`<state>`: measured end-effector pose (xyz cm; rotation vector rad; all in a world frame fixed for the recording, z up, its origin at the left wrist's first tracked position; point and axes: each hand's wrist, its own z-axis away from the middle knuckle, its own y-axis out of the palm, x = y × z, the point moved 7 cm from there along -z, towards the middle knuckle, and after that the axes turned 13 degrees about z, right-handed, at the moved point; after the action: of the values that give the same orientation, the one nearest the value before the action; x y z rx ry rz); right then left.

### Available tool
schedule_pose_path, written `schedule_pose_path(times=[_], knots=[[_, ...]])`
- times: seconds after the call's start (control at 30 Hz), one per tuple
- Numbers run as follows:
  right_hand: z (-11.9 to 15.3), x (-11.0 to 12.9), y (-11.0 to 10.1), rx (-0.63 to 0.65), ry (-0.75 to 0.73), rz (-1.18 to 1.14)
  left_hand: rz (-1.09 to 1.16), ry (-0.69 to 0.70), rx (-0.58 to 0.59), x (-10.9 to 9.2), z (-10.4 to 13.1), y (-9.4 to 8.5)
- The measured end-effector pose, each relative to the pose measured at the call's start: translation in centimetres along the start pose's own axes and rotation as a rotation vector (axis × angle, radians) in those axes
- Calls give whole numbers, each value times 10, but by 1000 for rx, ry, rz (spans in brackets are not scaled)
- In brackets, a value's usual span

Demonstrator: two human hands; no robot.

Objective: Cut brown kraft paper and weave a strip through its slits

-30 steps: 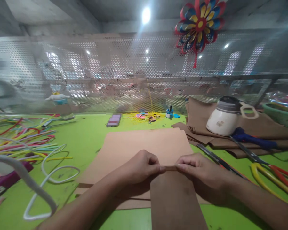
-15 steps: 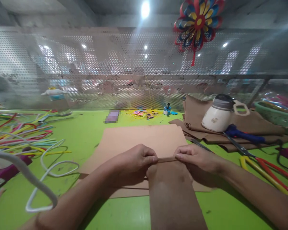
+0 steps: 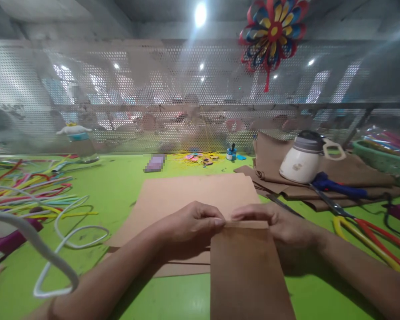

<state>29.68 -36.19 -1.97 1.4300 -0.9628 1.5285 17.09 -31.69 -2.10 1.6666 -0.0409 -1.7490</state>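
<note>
A long brown paper strip point(image 3: 248, 271) has a narrow fold along its top edge and runs down toward me past the bottom of the view. My left hand point(image 3: 200, 224) pinches the left end of that fold, thumb in front. My right hand point(image 3: 283, 224) is closed around the strip's upper right corner, fingers curved behind the top edge; its thumb is hard to make out. Under and behind both hands lie several light brown paper sheets point(image 3: 193, 195), stacked on the green table point(image 3: 180, 295).
Scissors point(image 3: 356, 218) and a blue-handled tool point(image 3: 340, 186) lie at right, near brown folded material point(image 3: 363, 173) bearing a white jar point(image 3: 300, 162). Colored strips point(image 3: 30, 191) and a white cable point(image 3: 50, 266) spread at left. A small blue bottle point(image 3: 231, 154) stands at the back.
My right hand has slid right from the middle of the fold to the strip's right edge, uncovering the fold. The left hand keeps its pinch, shifted slightly right.
</note>
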Motion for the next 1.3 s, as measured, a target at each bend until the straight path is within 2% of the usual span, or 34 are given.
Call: schedule_pose_path(times=[0.07, 0.13, 0.23, 0.3, 0.4, 0.47, 0.67, 0.77, 0.93, 1.07, 1.13, 1.23, 1.27, 1.3], knots=[[0, 12, 6, 48, -118, 194, -74, 2, 23, -2, -1, -2], [1, 27, 5, 43, -271, 399, -242, 5, 28, -5, -3, -7], [3, 39, 0, 33, -366, 510, -438, 44, 54, -11, -5, -9], [3, 38, -5, 14, -314, 457, -382, 55, 56, -11, -6, -9], [-1, 26, -18, -80, -134, 350, -112, 37, 11, -5, -5, -10], [-6, 16, -23, -110, -4, 322, -10, 32, -11, -1, -3, -8], [-31, 6, -17, 54, 213, 463, -53, 133, -27, -16, 3, 1], [-42, 12, -12, 50, 208, 631, -78, 128, -73, -18, 4, 0], [-45, 38, 2, -37, 49, 1034, -122, 105, -113, -9, 1, -6], [-28, 49, 8, -59, 18, 1074, -198, 118, -113, -8, -1, -10], [-7, 52, 5, -176, 28, 1008, -190, 108, -110, -9, -2, -12], [46, 49, 2, -425, 10, 962, -233, 145, -120, -14, -2, -15], [68, 42, 1, -504, 39, 944, -276, 167, -127, -16, -2, -16], [89, 30, 2, -528, 85, 913, -319, 187, -133, -19, -3, -16]])
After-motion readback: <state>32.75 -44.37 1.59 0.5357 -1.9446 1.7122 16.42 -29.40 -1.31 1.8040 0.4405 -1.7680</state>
